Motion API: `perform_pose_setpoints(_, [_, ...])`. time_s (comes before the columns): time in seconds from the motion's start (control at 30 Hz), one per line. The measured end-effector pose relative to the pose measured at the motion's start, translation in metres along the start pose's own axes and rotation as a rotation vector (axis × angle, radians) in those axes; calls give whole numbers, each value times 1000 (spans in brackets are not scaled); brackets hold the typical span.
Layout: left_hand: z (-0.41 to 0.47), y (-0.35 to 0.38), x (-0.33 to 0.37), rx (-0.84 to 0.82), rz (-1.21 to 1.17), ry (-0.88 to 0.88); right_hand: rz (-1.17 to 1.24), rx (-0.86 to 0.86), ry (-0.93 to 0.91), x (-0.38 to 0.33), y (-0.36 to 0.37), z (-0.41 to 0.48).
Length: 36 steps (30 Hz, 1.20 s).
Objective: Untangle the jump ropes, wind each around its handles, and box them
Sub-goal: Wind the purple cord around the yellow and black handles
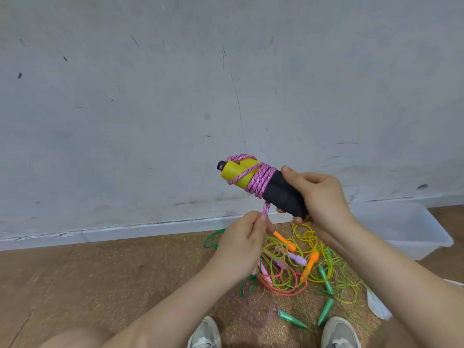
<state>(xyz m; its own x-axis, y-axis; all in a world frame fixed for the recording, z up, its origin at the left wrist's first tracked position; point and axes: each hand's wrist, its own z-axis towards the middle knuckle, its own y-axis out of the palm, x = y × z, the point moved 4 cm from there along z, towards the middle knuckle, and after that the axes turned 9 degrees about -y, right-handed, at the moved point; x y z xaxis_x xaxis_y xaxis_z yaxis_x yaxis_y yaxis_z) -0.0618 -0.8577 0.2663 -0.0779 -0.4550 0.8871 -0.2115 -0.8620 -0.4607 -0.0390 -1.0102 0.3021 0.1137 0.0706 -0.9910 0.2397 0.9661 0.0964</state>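
Observation:
My right hand (317, 194) grips the black foam end of a pair of jump-rope handles (281, 193) with yellow tips (237, 174), held up in front of the wall. A pink braided rope (261, 180) is coiled several turns around them. Its free end drops from the coil to my left hand (242, 243), which pinches it just below the handles. On the floor beneath lies a tangled pile of thin ropes (291, 272) in green, yellow and coral, with orange (310, 266), lilac and green handles (326, 282) among them.
A translucent plastic box (401, 229) stands on the floor at the right, against the grey wall. A white lid edge (378, 306) shows at the lower right. My two shoes (272, 332) are at the bottom, close to the pile.

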Motion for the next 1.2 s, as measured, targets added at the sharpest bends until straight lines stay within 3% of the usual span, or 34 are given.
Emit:
perform_pose_setpoints(0.07, [2, -4, 0, -29, -167, -139, -122, 58, -94, -1, -2, 2])
perform_pose_setpoints(0.13, [3, -9, 2, 54, -69, -89, -265, 109, -174, -2, -4, 4])
perform_pose_setpoints(0.2, [-2, -13, 9, 141, 211, 79, -397, 133, -241, -3, -5, 5])
perform_pose_setpoints(0.27, [-8, -14, 16, 246, 639, 228, -529, 129, -302, -4, -3, 4])
perform_pose_setpoints(0.33, [-13, -11, 21, 251, 993, 342, -671, 100, -345, -6, -1, 2])
perform_pose_setpoints(0.4, [-11, -15, 24, 252, 1139, 435, -834, 33, -390, -7, 3, 1])
perform_pose_setpoints(0.47, [-6, -22, 25, 225, 1141, 558, -959, -68, -399, -7, 7, 1])
perform_pose_setpoints(0.6, [1, -44, 28, 202, 979, 659, -1042, -309, -444, -8, 14, -3])
perform_pose_setpoints(0.7, [9, -56, 25, 133, 784, 618, -830, -427, -420, -10, 16, -6])
perform_pose_setpoints(0.93, [15, -53, 17, -151, 162, 127, -543, -626, -362, -15, 19, -11])
perform_pose_setpoints(1.07, [24, -44, -6, -268, -216, -125, -281, -545, -184, -12, 13, -10])
perform_pose_setpoints(1.13, [31, -37, -23, -229, -567, -320, -34, -417, -38, -10, 8, -9])
perform_pose_setpoints(1.17, [33, -32, -29, -196, -652, -345, 69, -356, 24, -9, 6, -9])
perform_pose_setpoints(1.2, [30, -27, -26, -130, -585, -290, 150, -295, 72, -8, 6, -9])
